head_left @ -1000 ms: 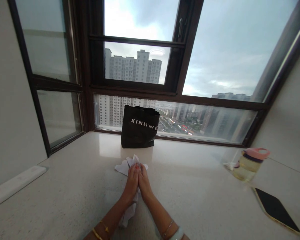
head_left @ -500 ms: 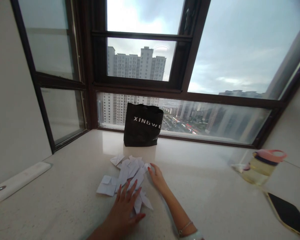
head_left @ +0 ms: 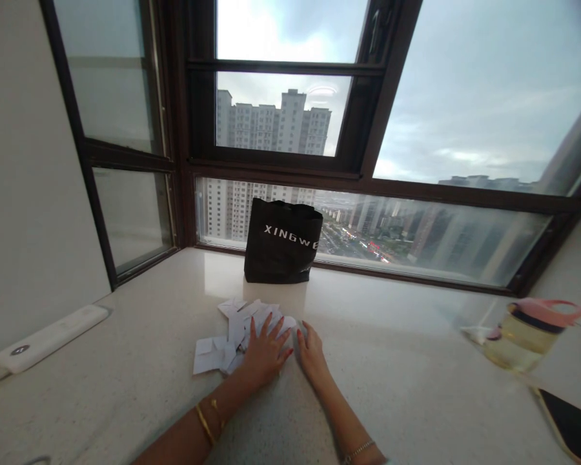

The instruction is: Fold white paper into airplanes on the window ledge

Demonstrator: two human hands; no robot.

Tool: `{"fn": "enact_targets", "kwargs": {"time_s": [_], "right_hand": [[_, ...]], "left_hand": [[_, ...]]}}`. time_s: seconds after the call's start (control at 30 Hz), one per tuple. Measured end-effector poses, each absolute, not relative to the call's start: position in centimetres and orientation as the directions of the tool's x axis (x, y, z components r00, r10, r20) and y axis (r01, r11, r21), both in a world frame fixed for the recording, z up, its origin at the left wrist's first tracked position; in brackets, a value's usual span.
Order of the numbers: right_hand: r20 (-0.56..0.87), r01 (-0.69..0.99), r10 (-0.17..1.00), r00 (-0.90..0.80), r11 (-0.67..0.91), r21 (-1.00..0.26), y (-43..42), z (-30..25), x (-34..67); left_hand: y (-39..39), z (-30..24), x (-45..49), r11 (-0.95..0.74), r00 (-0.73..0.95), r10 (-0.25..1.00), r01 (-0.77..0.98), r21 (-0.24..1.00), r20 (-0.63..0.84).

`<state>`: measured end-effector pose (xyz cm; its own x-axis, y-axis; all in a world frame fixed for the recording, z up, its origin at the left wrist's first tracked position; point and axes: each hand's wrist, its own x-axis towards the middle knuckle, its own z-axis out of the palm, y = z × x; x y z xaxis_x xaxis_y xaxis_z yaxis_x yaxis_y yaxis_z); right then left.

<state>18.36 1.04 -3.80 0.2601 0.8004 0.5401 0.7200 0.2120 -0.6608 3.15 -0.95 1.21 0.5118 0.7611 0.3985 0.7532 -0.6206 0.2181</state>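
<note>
Both splayed flat: left hand (head_left: 266, 352) on paper scraps (head_left: 212, 352), right hand (head_left: 312, 352) at edge; pile runs left-right.

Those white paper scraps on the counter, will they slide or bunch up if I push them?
The paper scraps look thin and light, so they probably slide easily on the glossy counter. They lie loose and overlapping, partly under the left hand, so a push likely shifts them unevenly.

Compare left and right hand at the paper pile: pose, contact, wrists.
Left hand lies on the paper pieces, fingers spread; right hand rests at the pile's right edge, fingers closer together. Left wrist has gold bangles; right wrist a thin chain bracelet. Both are flat, palm down, with red nails.
</note>
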Motion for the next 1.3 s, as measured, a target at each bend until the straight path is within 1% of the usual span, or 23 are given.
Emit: {"fn": "enact_targets", "kwargs": {"time_s": [0.07, 0.13, 0.33, 0.4, 0.47, 0.53, 0.57, 0.67, 0.73, 0.8, 0.93, 1.1, 1.3], "right_hand": [[0.548, 0.731, 0.802, 0.237, 0.224, -0.644, 1.0, -4.0, 18.3], [0.552, 0.740, 0.802, 0.228, 0.225, -0.634, 1.0, -4.2, 18.2], [0.549, 0.765, 0.809, 0.209, 0.215, -0.607, 1.0, -4.1, 17.9], [0.537, 0.779, 0.821, 0.194, 0.204, -0.593, 0.9, -4.0, 17.7], [0.516, 0.797, 0.841, 0.162, 0.197, -0.572, 0.7, -4.0, 17.6], [0.501, 0.821, 0.859, 0.105, 0.209, -0.531, 0.5, -4.1, 17.5], [0.497, 0.835, 0.864, 0.075, 0.218, -0.505, 0.4, -4.2, 17.5], [0.484, 0.875, 0.875, 0.003, 0.233, -0.425, 0.2, -4.5, 17.7], [0.473, 0.889, 0.880, -0.032, 0.242, -0.389, 0.1, -4.7, 18.0], [0.471, 0.896, 0.880, -0.063, 0.258, -0.362, 0.1, -4.8, 18.2], [0.461, 0.913, 0.883, -0.091, 0.259, -0.315, 0.0, -4.7, 18.3], [0.420, 0.934, 0.902, -0.102, 0.232, -0.271, -0.1, -4.4, 18.2], [0.434, 0.932, 0.895, -0.102, 0.238, -0.273, -0.2, -4.5, 18.2]], "left_hand": [[0.0, 1.0, 3.6, -0.561, 0.449, 0.808, 0.783, 0.266, 0.381], [1.1, 0.7, 3.0, -0.516, 0.402, 0.836, 0.808, 0.286, 0.373], [3.2, 0.4, -2.9, -0.451, 0.321, 0.852, 0.852, 0.267, 0.414], [3.5, 0.7, -4.6, -0.446, 0.314, 0.837, 0.866, 0.226, 0.448], [3.6, 1.1, -5.2, -0.459, 0.322, 0.815, 0.866, 0.197, 0.482], [3.1, 1.6, -4.5, -0.486, 0.344, 0.804, 0.850, 0.203, 0.485], [2.8, 1.7, -3.8, -0.502, 0.361, 0.806, 0.837, 0.217, 0.469], [1.5, 1.5, -1.1, -0.557, 0.460, 0.815, 0.788, 0.261, 0.352], [0.8, 1.0, 0.4, -0.609, 0.539, 0.791, 0.741, 0.283, 0.291], [0.2, 0.4, 1.2, -0.628, 0.573, 0.778, 0.713, 0.313, 0.258], [-0.3, -0.3, 1.2, -0.624, 0.585, 0.780, 0.700, 0.347, 0.221], [-0.2, -0.2, 0.8, -0.626, 0.591, 0.777, 0.691, 0.361, 0.216], [0.0, -0.4, 0.9, -0.632, 0.596, 0.772, 0.686, 0.361, 0.220]]}}
